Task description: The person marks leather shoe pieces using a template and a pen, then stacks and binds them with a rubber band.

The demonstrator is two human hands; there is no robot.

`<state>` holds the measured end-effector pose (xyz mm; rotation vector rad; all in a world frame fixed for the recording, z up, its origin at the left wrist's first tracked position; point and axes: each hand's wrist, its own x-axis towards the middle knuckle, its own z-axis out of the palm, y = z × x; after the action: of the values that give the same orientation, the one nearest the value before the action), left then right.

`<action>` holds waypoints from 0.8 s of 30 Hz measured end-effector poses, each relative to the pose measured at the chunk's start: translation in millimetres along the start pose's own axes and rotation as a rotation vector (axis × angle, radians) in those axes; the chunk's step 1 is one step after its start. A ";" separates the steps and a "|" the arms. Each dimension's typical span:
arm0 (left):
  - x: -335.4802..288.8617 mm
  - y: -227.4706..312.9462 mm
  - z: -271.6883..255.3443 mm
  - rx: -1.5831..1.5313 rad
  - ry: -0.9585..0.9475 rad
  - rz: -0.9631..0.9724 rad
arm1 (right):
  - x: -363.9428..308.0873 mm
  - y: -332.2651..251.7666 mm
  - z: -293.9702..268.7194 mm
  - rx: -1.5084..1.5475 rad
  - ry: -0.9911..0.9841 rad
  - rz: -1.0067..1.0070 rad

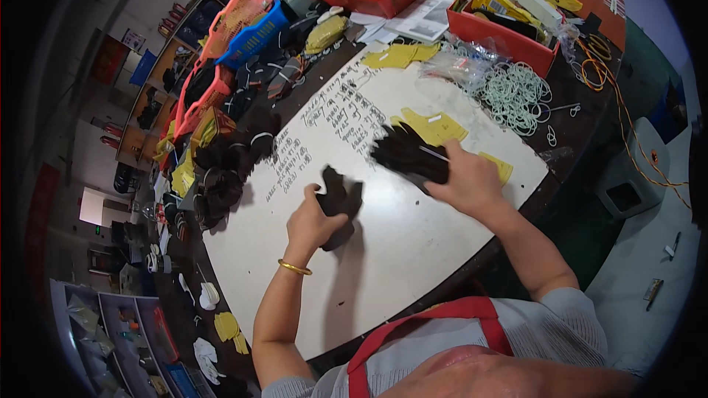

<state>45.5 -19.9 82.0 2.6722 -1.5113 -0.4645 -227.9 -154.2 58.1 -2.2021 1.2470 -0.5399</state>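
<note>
My left hand is closed on a dark brown, irregularly shaped bundle, held above the white board. Its edges are slightly blurred, so I cannot make out its exact kind. Farther right, my right hand grips a stack of dark flat pieces whose far ends fan out. A pale strip crosses that stack near my fingers. Yellow cut pieces lie on the board just beyond the stack. Handwriting covers the board's far part.
Dark brown pieces are heaped along the board's left edge. Pale green rubber bands lie in a tangle at the far right, beside a red bin. Red and blue baskets stand at the back. A grey stool is at right.
</note>
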 end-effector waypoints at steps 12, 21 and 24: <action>-13.6 22.1 20.0 -0.651 0.167 0.064 | 28.3 -51.3 73.9 -0.127 -0.047 -0.349; -47.9 -50.8 53.6 -0.393 0.254 0.469 | 20.5 -56.3 81.6 -0.098 -0.341 -0.769; -53.5 -27.0 13.6 0.242 0.501 0.887 | 19.4 -61.9 82.8 -0.139 -0.452 -0.929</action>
<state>38.5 41.0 77.1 1.7094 -2.3670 0.4158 -130.1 -123.3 35.0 -2.7402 -0.0191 -0.2463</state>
